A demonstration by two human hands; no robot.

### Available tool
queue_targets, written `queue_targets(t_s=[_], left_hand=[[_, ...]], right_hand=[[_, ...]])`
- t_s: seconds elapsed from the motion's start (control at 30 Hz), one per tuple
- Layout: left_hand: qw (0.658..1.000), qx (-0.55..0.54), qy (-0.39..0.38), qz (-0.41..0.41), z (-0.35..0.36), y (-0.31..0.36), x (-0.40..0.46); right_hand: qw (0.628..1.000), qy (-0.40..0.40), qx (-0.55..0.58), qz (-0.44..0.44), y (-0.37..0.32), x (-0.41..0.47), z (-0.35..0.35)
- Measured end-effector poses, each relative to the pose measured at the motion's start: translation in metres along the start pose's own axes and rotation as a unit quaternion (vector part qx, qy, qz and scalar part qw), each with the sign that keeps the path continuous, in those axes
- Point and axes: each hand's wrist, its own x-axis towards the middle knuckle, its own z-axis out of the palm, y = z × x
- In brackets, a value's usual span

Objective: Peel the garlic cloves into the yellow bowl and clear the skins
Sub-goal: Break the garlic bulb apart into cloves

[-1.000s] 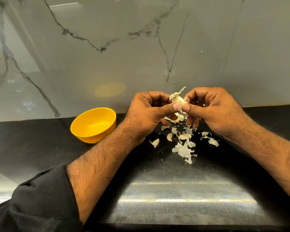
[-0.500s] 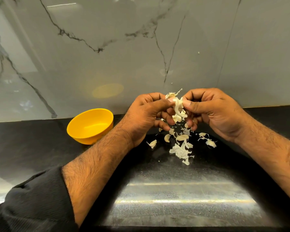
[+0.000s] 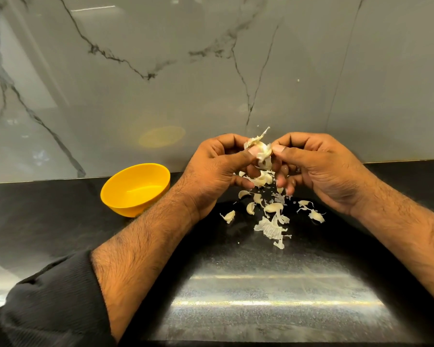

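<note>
Sleeve: my dark sleeve [image 3: 48, 301] fills the lower left of the frame, pushed up the forearm.
Bowl: the yellow bowl [image 3: 135, 190] sits left of centre on the black counter [image 3: 273, 296], against the marble wall [image 3: 161, 58]. I see no cloves in it, only a shine on the bottom, so by my reckoning nothing peeled has gone in yet.
Left hand: my left hand [image 3: 218, 166] is curled, thumb and fingers pinching the garlic [image 3: 259, 152] just above centre of the frame.
Garlic: held up between both hands, well apart from the bowl, with skin sticking up from its top and more hanging below it. I cannot tell whether it is one clove or several joined.
Right hand: my right hand [image 3: 318, 166] is curled too, thumb tip pressed on the garlic's right side, pulling at the skin as I judge it.
Skins: loose skins [image 3: 271, 221] lie scattered on the counter below my hands, centre of the frame; some pieces there could be cloves, I cannot tell.
Left to do: finish this peel, drop cloves in the bowl, gather every skin.
</note>
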Motion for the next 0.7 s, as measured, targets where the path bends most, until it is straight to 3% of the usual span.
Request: queue_targets(t_s=[0.37, 0.7], left_hand=[[0.998, 0.027, 0.012, 0.058, -0.0014, 0.0000, 0.0017], [0.990, 0.126, 0.011, 0.058, 0.0046, -0.0060, -0.0014]], right_hand=[[1.000, 0.010, 0.013, -0.022, -0.0029, -0.0008, -0.0019], [0.993, 0.078, -0.090, -0.025, 0.0014, -0.0021, 0.0015]])
